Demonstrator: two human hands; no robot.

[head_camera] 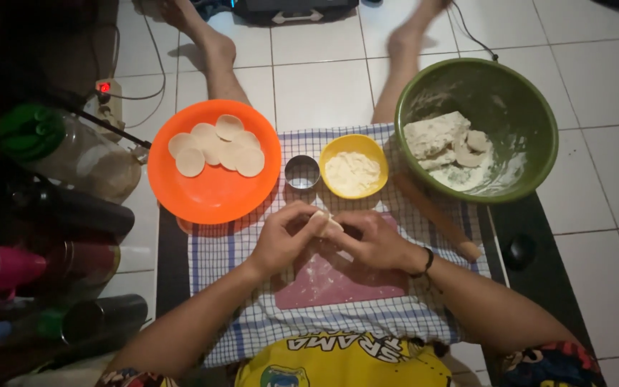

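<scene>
Dough piece (327, 222) pinched between both hands' fingers (308, 223)

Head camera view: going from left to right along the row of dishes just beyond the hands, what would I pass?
Orange plate with flat dough rounds → small round metal cutter → yellow bowl of white filling → wooden rolling pin → green bowl holding dough.

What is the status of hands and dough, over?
Left hand and right hand pinch one dough piece over the pink board. Round cutter beyond, apart. Nothing in the way.
</scene>
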